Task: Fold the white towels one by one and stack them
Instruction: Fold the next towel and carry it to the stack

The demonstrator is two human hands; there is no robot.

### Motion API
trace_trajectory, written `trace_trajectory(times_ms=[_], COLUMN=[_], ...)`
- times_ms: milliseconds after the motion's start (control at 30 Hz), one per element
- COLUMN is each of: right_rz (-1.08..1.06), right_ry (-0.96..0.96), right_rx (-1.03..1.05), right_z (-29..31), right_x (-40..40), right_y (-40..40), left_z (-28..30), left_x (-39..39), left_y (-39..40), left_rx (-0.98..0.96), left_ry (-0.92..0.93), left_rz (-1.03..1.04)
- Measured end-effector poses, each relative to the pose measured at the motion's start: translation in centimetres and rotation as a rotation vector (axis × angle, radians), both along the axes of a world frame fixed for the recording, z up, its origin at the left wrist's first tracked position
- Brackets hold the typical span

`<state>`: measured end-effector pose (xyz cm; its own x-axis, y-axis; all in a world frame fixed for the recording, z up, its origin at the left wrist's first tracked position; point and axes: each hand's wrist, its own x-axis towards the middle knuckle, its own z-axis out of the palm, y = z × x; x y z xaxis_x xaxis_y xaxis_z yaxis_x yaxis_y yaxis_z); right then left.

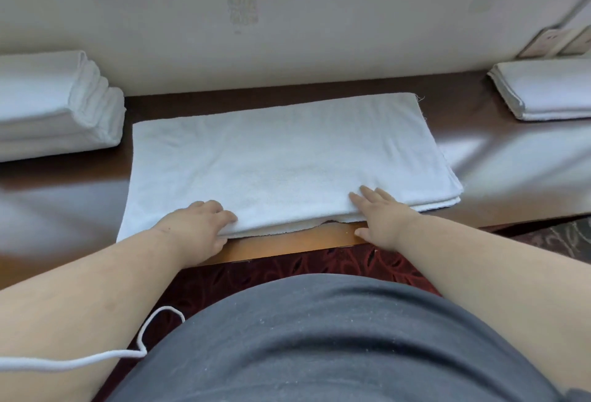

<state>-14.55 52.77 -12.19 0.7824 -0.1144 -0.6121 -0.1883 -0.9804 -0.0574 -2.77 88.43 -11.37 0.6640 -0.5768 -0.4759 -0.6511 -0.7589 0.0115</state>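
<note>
Mid-fold on the table: a white terry towel lies doubled, both hands at its near edge.

The flat, rectangular white terry towel [281, 158] lies folded in layers across the middle of the dark wooden table [479, 104], its near edge at the table's front lip. The left hand [195, 229] curls its fingers over that edge, seemingly gripping it; the right hand [380, 216] lies open, fingers flat on the cloth. The next fold likely needs both hands to lift the edge evenly. A stack of folded white towels [54, 104] sits far left; another folded white pile [547, 88] far right.
</note>
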Motion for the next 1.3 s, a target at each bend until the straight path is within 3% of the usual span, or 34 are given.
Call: trace_trajectory(times_ms=[400,567,833,933,1033,1100,1200,1300], right_rz=[-0.332,-0.222,-0.117,-0.108,-0.279,-0.304,-0.296,-0.365], right_ry=[-0.227,-0.293,-0.494,-0.393,-0.226,-0.248,-0.326,-0.114], right_rx=[-0.111,-0.241,-0.284,-0.235,-0.107,-0.149,-0.168,0.008], right_z=[0.1,-0.3,-0.6,-0.6,-0.4,0.1,0.0,-1.5], right_x=[-3.8,-4.4,-4.5,-4.9,-4.6,-4.3,-4.5,-4.8], right_y=[-8.3,-12.1,-14.0,-13.8,-12.9,-12.3,-11.2,-9.2], left_z=[-1.5,-3.3,-2.7,-2.3,-2.0,-1.5,-0.3,0.4], left_x=[-0.6,-1.5,-1.5,-1.3,-0.7,-0.2,0.9,2.9], left_y=[-17.6,-20.1,-20.7,-21.0,-21.5,-21.5,-21.7,-23.0], left_rx=[-0.093,-0.123,-0.102,-0.079,-0.003,0.026,-0.004,-0.066], left_ry=[0.022,-0.048,-0.072,0.024,0.172,0.23,0.215,0.138], left_rz=[-0.22,-0.256,-0.25,-0.217,-0.248,-0.278,-0.349,-0.451])
